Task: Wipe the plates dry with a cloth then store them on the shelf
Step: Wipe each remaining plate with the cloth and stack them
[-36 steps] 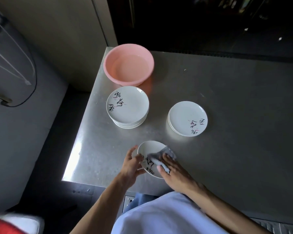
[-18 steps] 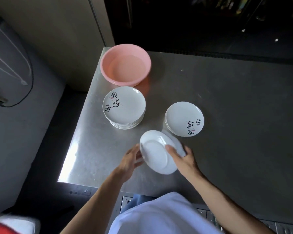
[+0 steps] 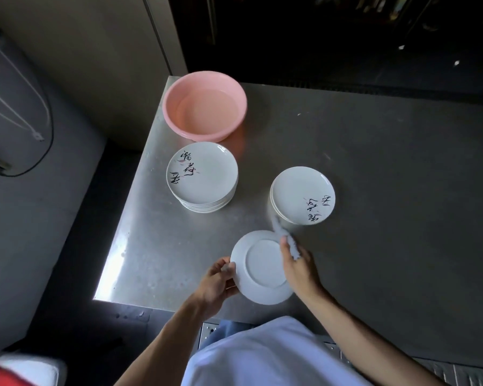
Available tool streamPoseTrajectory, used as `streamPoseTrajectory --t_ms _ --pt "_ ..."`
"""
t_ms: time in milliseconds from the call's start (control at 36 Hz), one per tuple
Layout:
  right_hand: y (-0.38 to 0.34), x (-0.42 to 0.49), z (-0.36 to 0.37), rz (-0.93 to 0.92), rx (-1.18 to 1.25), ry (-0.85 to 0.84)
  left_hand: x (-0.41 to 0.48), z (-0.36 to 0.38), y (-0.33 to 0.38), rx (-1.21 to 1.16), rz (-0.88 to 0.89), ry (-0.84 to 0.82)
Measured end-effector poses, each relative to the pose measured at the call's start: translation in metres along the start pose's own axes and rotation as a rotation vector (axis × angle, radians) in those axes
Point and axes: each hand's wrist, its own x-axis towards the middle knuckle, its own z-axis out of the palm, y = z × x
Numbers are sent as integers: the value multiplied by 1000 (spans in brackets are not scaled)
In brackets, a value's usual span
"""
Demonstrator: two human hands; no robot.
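Left hand pinches plate rim (underside up) | right hand grips cloth at plate's edge

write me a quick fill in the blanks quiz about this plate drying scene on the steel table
1. The round plastic basin on the grey steel table is ____ in colour.
2. The left hand grips the rim of a white ceramic plate, while the right hand holds a crumpled white ____.
3. The stack of painted white plates nearer the basin is ____ than the other stack.
Missing words: pink; cloth; taller.
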Motion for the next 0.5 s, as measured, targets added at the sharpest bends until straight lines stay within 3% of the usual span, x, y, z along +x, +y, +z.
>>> streamPoseTrajectory --t_ms 111,194,250,306,417,500 --pt "20 -9 27 -440 -223 -110 0 10 1 9 6 6" --pt "32 -24 26 -523 -341 -404 2 11 5 -36 11 31" --pt "45 -33 15 -580 -433 -474 4 9 8 -70 10 67" --pt "59 -33 8 -545 -509 -481 4 7 11 -62 12 96" --pt "57 -20 14 -215 -567 -349 1 12 10 -48 33 79" --pt "33 -8 30 -175 -559 -313 -1 19 8 -32 46 61"
